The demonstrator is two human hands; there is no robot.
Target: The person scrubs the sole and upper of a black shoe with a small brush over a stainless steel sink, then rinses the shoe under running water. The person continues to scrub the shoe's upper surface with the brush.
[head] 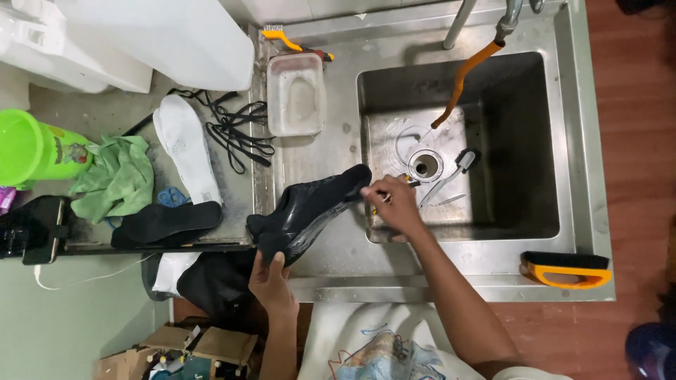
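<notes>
Head view: black shoe point(310, 211) held over sink point(584, 141) edge, left hand point(271, 281) gripping its heel to steady it, right hand point(394, 204) closed at its toe, apparently around a small brush, insoles point(184, 146) aside.

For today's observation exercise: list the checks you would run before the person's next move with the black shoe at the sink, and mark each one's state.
1. Left hand grips black shoe at its near end: ok.
2. Right hand pinches the shoe's far end: ok.
3. Shoe held over the steel sink edge: ok.
4. Water from orange hose running: cannot tell.
5. Orange-handled brush on sink rim, free: ok.
</notes>
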